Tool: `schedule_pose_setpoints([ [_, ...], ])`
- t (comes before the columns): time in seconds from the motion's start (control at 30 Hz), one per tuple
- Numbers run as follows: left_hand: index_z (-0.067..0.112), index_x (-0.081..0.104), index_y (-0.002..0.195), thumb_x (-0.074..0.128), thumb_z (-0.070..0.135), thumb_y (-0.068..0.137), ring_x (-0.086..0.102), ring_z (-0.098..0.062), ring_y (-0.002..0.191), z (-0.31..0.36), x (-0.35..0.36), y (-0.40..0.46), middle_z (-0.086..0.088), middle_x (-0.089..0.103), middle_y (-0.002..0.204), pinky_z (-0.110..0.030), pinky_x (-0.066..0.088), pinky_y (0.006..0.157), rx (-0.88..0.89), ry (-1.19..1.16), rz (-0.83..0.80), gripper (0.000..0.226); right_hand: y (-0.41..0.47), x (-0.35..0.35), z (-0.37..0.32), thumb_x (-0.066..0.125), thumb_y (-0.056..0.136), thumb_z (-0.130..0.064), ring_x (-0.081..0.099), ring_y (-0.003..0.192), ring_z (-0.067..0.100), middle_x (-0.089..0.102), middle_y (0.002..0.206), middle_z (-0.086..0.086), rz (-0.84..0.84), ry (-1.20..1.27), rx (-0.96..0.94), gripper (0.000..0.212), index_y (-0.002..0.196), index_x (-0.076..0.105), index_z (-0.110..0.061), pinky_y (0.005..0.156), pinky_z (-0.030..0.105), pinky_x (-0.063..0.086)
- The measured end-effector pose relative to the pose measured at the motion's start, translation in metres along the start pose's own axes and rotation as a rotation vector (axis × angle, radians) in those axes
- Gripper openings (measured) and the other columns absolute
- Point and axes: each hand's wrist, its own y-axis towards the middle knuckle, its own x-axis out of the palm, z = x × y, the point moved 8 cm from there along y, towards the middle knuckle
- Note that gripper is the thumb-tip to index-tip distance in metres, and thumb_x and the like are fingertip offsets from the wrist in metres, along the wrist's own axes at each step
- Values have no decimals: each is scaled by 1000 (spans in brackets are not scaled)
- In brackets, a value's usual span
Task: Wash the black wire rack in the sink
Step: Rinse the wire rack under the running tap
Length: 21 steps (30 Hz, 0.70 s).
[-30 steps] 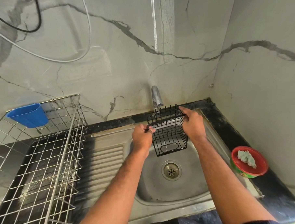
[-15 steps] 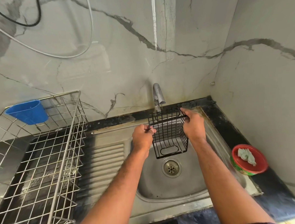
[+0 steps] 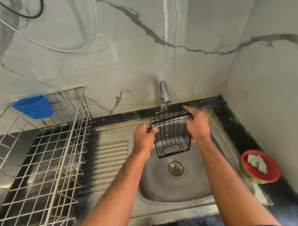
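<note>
Black wire rack point(image 3: 171, 134) held over sink point(image 3: 175, 188) basin, under tap point(image 3: 164, 93), 12 o'clock of drain point(image 3: 175, 168). Left hand point(image 3: 144, 135) and right hand point(image 3: 196, 124) fingers clamped on its rim. Rack empty. Red bowl point(image 3: 261, 171), 3 o'clock, holds crumpled cloth point(image 3: 257, 162).

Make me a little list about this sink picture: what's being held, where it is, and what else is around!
held thing: black wire rack
left hand: grips the rack's top rim
right hand: grips the opposite rim
where: above the sink, under the tap
drain: uncovered, below the rack
left side: steel dish rack with blue cup
right side: red bowl holding a crumpled cloth
</note>
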Motion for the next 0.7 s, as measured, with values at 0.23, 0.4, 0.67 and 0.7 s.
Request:
schedule_pose_setpoints([
  [0.23,17,64,85,72,9,89,72,-19,97,-4,-5,-4,-6,76,95,-49,57,93,58,59,9,12,3,5,3,48,98,8,69,66,19,59,146,1,-23,-48,-11,57,146,53,-21,51,22,57],
  [0.4,15,64,82,76,10,86,73,-21,92,-3,-5,-10,-6,75,93,-50,59,89,124,131,-4,13,6,1,4,51,95,8,69,69,9,64,140,2,3,-64,-10,56,142,58,-21,56,18,56],
  [0.67,12,65,86,74,10,86,74,-15,94,6,-3,-17,-2,76,94,-47,59,89,156,133,-21,9,8,-11,0,51,97,6,62,65,3,64,139,0,7,-75,-19,53,140,59,-23,45,9,44],
  [0.7,12,65,86,74,10,87,74,-14,94,6,-4,-18,-1,76,95,-46,59,90,155,127,-20,9,5,-12,-2,51,97,7,65,73,4,64,139,0,12,-71,-25,53,140,60,-23,52,11,50],
])
